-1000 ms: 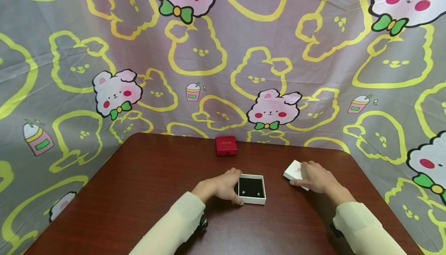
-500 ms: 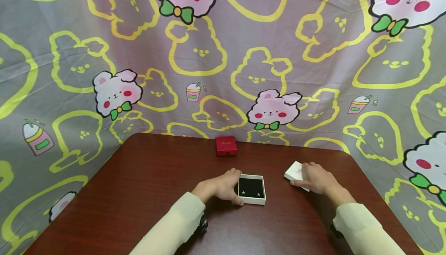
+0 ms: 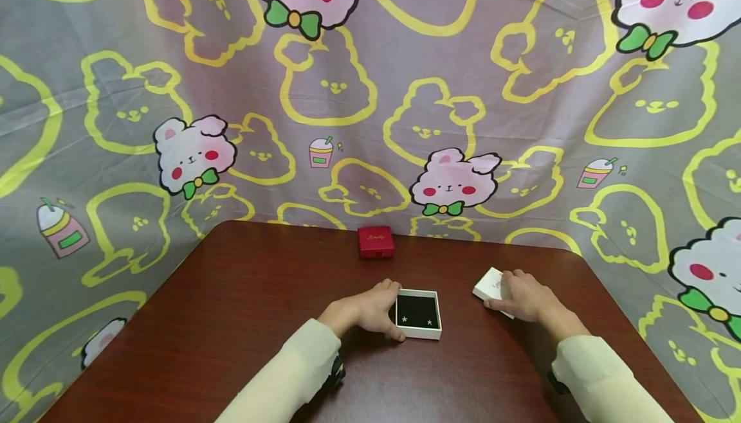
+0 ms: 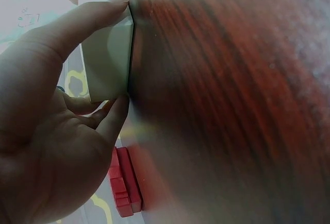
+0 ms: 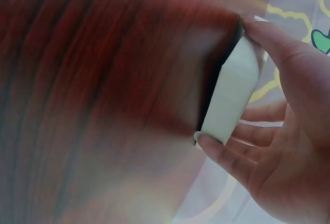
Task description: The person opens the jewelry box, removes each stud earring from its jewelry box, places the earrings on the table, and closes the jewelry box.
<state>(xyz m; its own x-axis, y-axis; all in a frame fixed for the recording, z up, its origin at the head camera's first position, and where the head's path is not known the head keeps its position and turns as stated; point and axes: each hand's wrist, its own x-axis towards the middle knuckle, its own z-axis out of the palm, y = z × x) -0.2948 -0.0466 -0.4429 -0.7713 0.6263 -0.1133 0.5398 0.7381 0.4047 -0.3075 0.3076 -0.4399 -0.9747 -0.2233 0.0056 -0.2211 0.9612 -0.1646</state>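
In the head view, a small white jewelry box base (image 3: 419,333) lies uncovered on the brown table. Its black insert (image 3: 417,307) carries two small star-shaped pieces, probably earrings (image 3: 404,319). My left hand (image 3: 373,307) holds the base by its left side; the left wrist view has thumb and fingers across its pale wall (image 4: 105,64). To the right, my right hand (image 3: 523,296) grips the white box lid (image 3: 489,283), which bears a faint pink print. In the right wrist view, thumb and fingers span the lid's side (image 5: 229,95), low at the tabletop. The palm hides part of the lid.
A closed red box (image 3: 375,242) with gold lettering stands at the table's back edge, behind the white base. Past the table (image 3: 266,269) hangs a grey curtain (image 3: 359,95) with rabbit drawings. Dark bands (image 3: 334,371) sit at the wrists.
My right hand and the lid have shifted very slightly to the right. The left hand and the box base stay where they were.
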